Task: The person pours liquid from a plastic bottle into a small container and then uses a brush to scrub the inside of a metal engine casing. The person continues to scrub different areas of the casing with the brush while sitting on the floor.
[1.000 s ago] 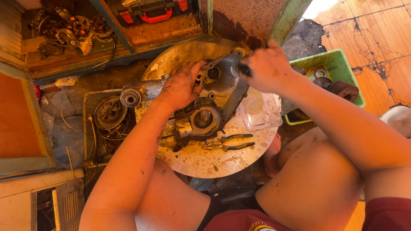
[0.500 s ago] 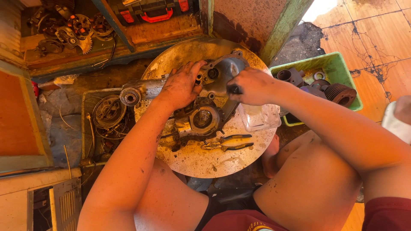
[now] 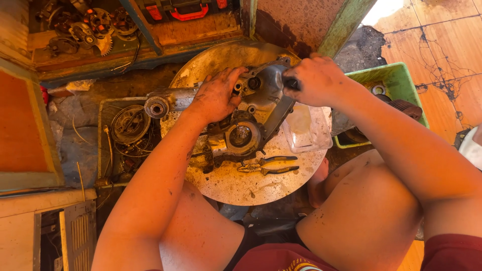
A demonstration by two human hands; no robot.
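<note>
A greasy metal engine casing (image 3: 253, 115) lies on a round metal tray (image 3: 236, 183). My left hand (image 3: 217, 95) rests flat on the casing's left side, pressing it down. My right hand (image 3: 315, 78) is closed around a dark tool handle (image 3: 291, 84) at the casing's upper right edge. The tool's tip is hidden under my fingers. A pair of pliers (image 3: 268, 165) lies on the tray just below the casing.
A clear plastic box (image 3: 307, 128) sits on the tray's right side. A green tub (image 3: 396, 83) with parts stands at right. A flywheel with wires (image 3: 129, 124) lies at left. Gears and a red-handled case (image 3: 183, 9) fill the shelf above.
My right hand with the tool has shifted along the casing's upper right edge, back and forth. My left hand stays planted on the casing.
</note>
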